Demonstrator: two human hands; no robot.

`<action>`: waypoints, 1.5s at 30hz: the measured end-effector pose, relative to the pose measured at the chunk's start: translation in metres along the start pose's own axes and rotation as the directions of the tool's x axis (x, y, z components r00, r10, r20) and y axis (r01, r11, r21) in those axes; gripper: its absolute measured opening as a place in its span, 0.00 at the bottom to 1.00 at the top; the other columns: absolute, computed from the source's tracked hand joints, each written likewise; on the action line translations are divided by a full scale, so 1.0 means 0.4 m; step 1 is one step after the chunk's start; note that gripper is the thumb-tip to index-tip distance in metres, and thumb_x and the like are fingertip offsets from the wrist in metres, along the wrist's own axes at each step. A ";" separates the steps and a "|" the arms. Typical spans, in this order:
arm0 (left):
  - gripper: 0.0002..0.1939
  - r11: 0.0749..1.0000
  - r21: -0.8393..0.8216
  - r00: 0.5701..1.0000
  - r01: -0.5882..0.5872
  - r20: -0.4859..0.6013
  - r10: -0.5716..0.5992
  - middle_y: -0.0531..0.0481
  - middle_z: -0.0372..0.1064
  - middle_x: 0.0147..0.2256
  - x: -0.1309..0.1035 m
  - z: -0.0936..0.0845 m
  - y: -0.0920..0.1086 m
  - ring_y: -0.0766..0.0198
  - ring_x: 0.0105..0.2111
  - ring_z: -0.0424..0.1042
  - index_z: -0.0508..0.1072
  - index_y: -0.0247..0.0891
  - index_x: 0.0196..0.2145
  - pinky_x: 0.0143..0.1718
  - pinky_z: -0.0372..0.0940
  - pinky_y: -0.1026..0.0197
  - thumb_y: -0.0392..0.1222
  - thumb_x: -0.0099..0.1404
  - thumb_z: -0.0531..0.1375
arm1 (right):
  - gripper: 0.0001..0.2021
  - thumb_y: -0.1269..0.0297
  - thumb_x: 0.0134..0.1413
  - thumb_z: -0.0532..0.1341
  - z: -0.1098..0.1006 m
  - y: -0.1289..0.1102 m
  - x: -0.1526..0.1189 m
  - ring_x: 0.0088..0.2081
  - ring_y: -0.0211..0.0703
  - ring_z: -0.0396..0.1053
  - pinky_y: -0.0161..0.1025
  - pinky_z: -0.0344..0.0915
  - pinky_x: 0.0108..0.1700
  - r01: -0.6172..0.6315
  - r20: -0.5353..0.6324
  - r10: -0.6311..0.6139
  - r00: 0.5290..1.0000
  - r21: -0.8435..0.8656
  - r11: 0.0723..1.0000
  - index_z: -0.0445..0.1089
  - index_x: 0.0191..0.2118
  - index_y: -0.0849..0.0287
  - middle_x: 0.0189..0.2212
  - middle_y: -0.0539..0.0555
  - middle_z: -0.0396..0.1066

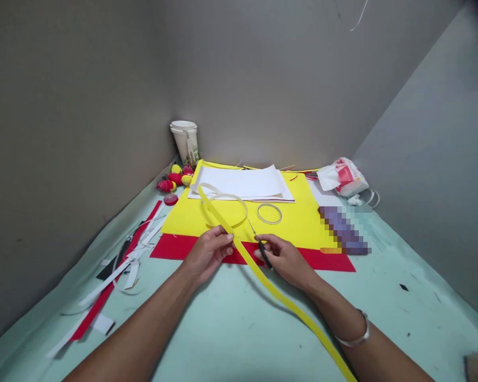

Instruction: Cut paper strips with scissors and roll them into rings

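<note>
A long yellow strip (pixel 265 280) runs from above the yellow sheet down to the bottom right edge. My left hand (pixel 212 252) pinches it between thumb and fingertips near its upper part. To the right of the strip, my right hand (pixel 283 258) is closed around a small black-handled tool (pixel 264 254), its thin tip pointing up and away. A pale narrow band (pixel 245 204) loops over the yellow sheet (pixel 183 218) and reaches down near the tool's tip. Beneath the yellow sheet a red sheet (pixel 165 248) shows along the front.
White sheets (pixel 239 182) and a ring (pixel 270 214) lie on the yellow sheet. Behind left stand a white cup (pixel 185 142) and red-yellow bundles (pixel 167 185). Scrap strips (pixel 103 286) lie left. A tissue pack (pixel 348 178) and a blurred purple object (pixel 344 231) are right.
</note>
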State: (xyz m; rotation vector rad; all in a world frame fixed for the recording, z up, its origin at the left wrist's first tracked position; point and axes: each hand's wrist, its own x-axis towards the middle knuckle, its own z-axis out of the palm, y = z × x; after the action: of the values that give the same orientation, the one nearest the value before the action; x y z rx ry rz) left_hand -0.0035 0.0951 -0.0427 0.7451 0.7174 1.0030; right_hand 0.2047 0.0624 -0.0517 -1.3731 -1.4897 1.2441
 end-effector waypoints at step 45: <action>0.16 0.993 0.064 0.992 -0.099 -0.068 0.103 0.49 0.75 0.37 -0.004 0.019 -0.005 0.68 0.35 0.73 0.75 0.35 0.38 0.35 0.68 0.69 0.34 0.50 0.70 | 0.20 0.64 0.52 0.62 0.020 -0.021 -0.034 0.37 0.45 0.70 0.39 0.65 0.41 0.346 0.157 -0.310 0.938 -0.351 0.870 0.70 0.52 0.54 0.40 0.54 0.75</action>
State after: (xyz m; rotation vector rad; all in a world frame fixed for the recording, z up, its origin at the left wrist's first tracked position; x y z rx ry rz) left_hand 0.0029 0.0913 -0.0396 0.8083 0.7812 1.1081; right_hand 0.1971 0.0480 -0.0445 -1.2304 -2.0112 0.8463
